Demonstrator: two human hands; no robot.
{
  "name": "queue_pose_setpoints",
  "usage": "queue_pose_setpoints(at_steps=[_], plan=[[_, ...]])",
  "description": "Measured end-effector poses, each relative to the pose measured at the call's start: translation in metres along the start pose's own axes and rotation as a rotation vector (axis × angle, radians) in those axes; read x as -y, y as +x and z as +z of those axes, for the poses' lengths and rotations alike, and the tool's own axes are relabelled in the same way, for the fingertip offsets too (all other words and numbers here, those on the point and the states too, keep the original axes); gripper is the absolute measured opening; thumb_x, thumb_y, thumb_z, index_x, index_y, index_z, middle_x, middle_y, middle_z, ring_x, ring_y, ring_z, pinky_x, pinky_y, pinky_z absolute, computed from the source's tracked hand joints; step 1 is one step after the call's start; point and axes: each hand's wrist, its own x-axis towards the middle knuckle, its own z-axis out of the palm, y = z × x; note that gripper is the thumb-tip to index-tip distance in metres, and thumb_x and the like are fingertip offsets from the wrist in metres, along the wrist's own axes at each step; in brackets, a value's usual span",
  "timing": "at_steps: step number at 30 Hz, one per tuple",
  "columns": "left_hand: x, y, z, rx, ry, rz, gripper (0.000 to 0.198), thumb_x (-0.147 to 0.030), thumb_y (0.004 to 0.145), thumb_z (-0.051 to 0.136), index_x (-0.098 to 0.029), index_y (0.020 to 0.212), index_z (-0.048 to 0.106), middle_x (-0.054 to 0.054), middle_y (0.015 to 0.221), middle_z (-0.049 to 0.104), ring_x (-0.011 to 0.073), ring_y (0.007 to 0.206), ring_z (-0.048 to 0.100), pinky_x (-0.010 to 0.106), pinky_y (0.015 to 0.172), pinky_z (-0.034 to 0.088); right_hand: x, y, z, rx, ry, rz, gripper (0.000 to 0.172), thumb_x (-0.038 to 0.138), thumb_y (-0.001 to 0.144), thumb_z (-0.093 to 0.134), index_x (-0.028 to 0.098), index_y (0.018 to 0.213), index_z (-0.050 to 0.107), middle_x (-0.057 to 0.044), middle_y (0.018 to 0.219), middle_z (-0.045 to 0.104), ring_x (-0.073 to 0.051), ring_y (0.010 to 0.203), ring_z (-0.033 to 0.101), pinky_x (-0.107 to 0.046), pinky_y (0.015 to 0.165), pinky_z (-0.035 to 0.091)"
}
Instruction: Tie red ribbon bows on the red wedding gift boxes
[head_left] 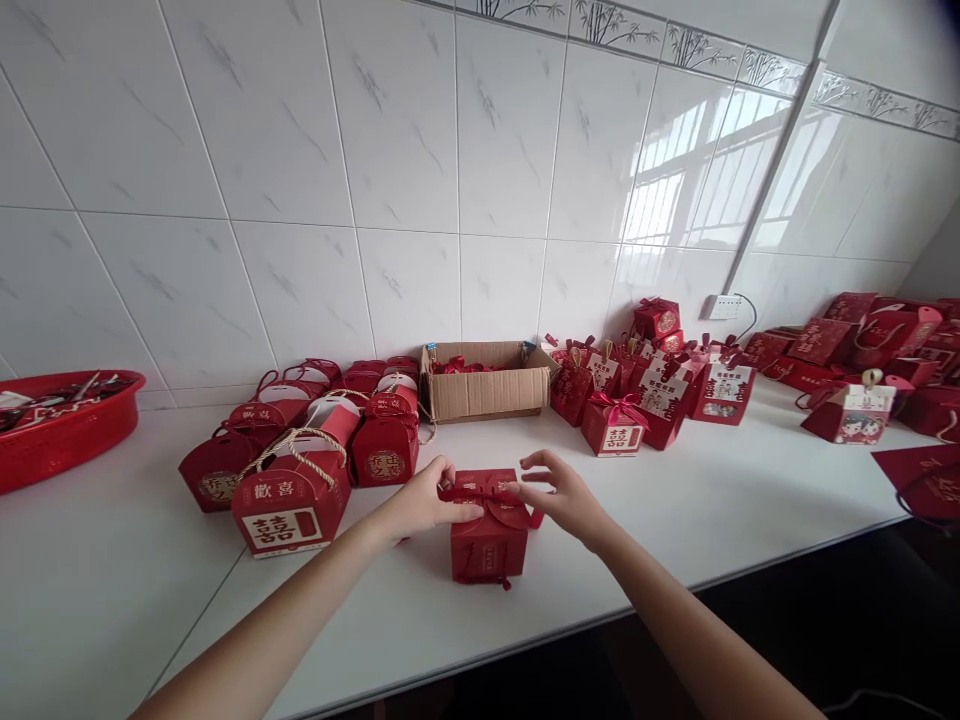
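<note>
A small red gift box stands on the white counter in front of me, with a red ribbon across its top flaps. My left hand rests on the box's top left, its fingers closed around the ribbon. At the top right edge my right hand touches the ribbon with thumb and forefinger while the other fingers spread above.
Red rope-handled boxes cluster at the left. An open cardboard carton sits against the tiled wall. More red ribboned boxes crowd the right and far right. A red basin stands at the far left.
</note>
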Motion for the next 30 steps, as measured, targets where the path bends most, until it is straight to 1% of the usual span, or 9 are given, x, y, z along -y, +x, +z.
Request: queue_pose_setpoints(at_steps=[4,9,14,17,20,23,25,27,30], plan=[[-0.001,0.006,0.008,-0.013,-0.039,0.023,0.056,-0.055,0.057,0.074,-0.023,0.08,0.034,-0.005,0.076,0.045,0.0133,0.068,0.042,0.024,0.06,0.032,-0.009,-0.006,-0.014,0.142,0.007,0.127,0.045,0.051,0.069,0.071,0.02,0.091,0.046,-0.003,0.097,0.058,-0.013,0.069,0.059,-0.025,0.057,0.042],[-0.005,0.014,0.02,-0.078,-0.068,0.017,0.053,-0.05,0.058,0.073,-0.023,0.082,0.035,-0.004,0.081,0.045,0.0145,0.073,0.046,0.024,0.063,0.035,-0.006,0.002,-0.023,0.172,-0.067,0.153,0.047,0.05,0.064,0.074,0.02,0.085,0.046,0.004,0.072,0.053,-0.009,0.059,0.047,-0.022,0.054,0.034],[-0.01,0.013,0.026,-0.13,-0.06,0.017,0.051,-0.048,0.059,0.073,-0.023,0.083,0.037,-0.002,0.085,0.045,0.0159,0.078,0.048,0.025,0.067,0.038,0.001,0.007,-0.033,0.301,-0.069,0.208,0.046,0.054,0.063,0.072,0.017,0.059,0.045,0.008,0.052,0.04,-0.006,0.049,0.032,-0.022,0.047,0.021],[-0.01,0.013,0.028,-0.182,-0.041,0.021,0.05,-0.047,0.058,0.074,-0.023,0.083,0.038,-0.002,0.085,0.044,0.0171,0.079,0.049,0.026,0.067,0.038,0.005,0.006,-0.036,0.358,-0.031,0.212,0.048,0.052,0.065,0.071,0.019,0.057,0.037,0.008,0.05,0.037,-0.006,0.046,0.032,-0.021,0.045,0.022],[-0.009,0.014,0.032,-0.204,-0.028,0.035,0.047,-0.047,0.06,0.072,-0.023,0.084,0.04,-0.001,0.085,0.048,0.0196,0.08,0.052,0.028,0.069,0.04,0.008,0.005,-0.038,0.392,0.003,0.232,0.046,0.05,0.062,0.074,0.02,0.064,0.04,0.008,0.051,0.042,-0.006,0.046,0.037,-0.019,0.043,0.026],[-0.007,0.014,0.035,-0.249,0.003,0.086,0.043,-0.045,0.062,0.071,-0.023,0.087,0.043,0.004,0.1,0.051,0.025,0.099,0.051,0.034,0.083,0.04,0.012,0.003,-0.042,0.378,-0.048,0.279,0.045,0.057,0.066,0.071,0.019,0.07,0.047,0.005,0.053,0.05,-0.007,0.045,0.042,-0.019,0.041,0.029],[-0.008,0.013,0.036,-0.291,0.032,0.14,0.04,-0.041,0.063,0.072,-0.024,0.088,0.046,0.005,0.113,0.048,0.0271,0.115,0.043,0.037,0.095,0.033,0.016,0.002,-0.044,0.388,-0.103,0.286,0.048,0.063,0.071,0.062,0.017,0.066,0.05,0.003,0.053,0.051,-0.007,0.045,0.043,-0.02,0.042,0.03],[-0.011,0.012,0.037,-0.311,0.063,0.215,0.035,-0.035,0.064,0.07,-0.025,0.09,0.049,0.005,0.119,0.047,0.0266,0.122,0.038,0.037,0.102,0.028,0.021,0.001,-0.047,0.426,-0.132,0.258,0.051,0.065,0.075,0.056,0.016,0.06,0.049,0.003,0.052,0.05,-0.006,0.044,0.041,-0.02,0.042,0.029],[-0.02,0.009,0.038,-0.3,0.128,0.335,0.027,-0.031,0.068,0.067,-0.025,0.09,0.052,0.006,0.117,0.051,0.0266,0.12,0.04,0.04,0.103,0.027,0.027,0.001,-0.051,0.417,-0.17,0.136,0.045,0.058,0.08,0.055,0.017,0.062,0.05,0.004,0.051,0.047,-0.006,0.043,0.037,-0.02,0.041,0.028]])
